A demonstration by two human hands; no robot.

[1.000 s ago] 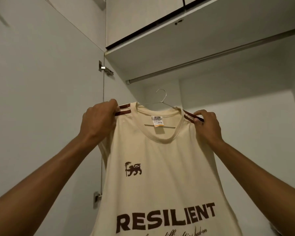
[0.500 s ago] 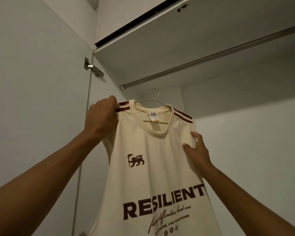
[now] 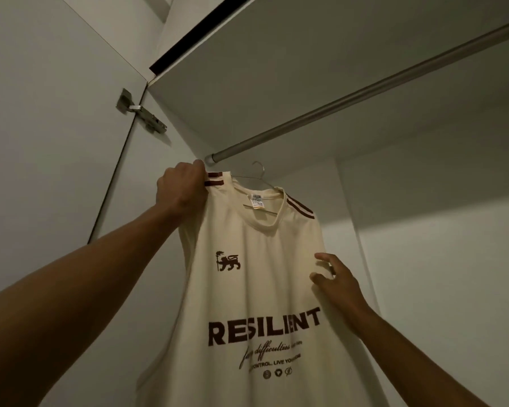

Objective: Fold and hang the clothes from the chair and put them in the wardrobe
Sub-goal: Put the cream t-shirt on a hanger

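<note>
A cream sleeveless shirt [image 3: 256,289] with dark red shoulder stripes and the word RESILIENT hangs on a thin wire hanger [image 3: 260,176], whose hook sits just below the left end of the wardrobe rail [image 3: 350,98]. My left hand [image 3: 181,188] grips the shirt's left shoulder and the hanger end under it, held high near the rail. My right hand [image 3: 334,279] pinches the shirt's right side edge at the armhole, lower down. The hook is not over the rail.
The open wardrobe door [image 3: 50,127] with its metal hinge [image 3: 141,114] stands at the left. A white shelf [image 3: 306,54] runs above the rail. The wardrobe's white back wall [image 3: 438,259] lies behind the shirt.
My right hand has let go of the right shoulder and dropped to the shirt's side edge. The left hand has lifted the shirt and hanger closer to the rail.
</note>
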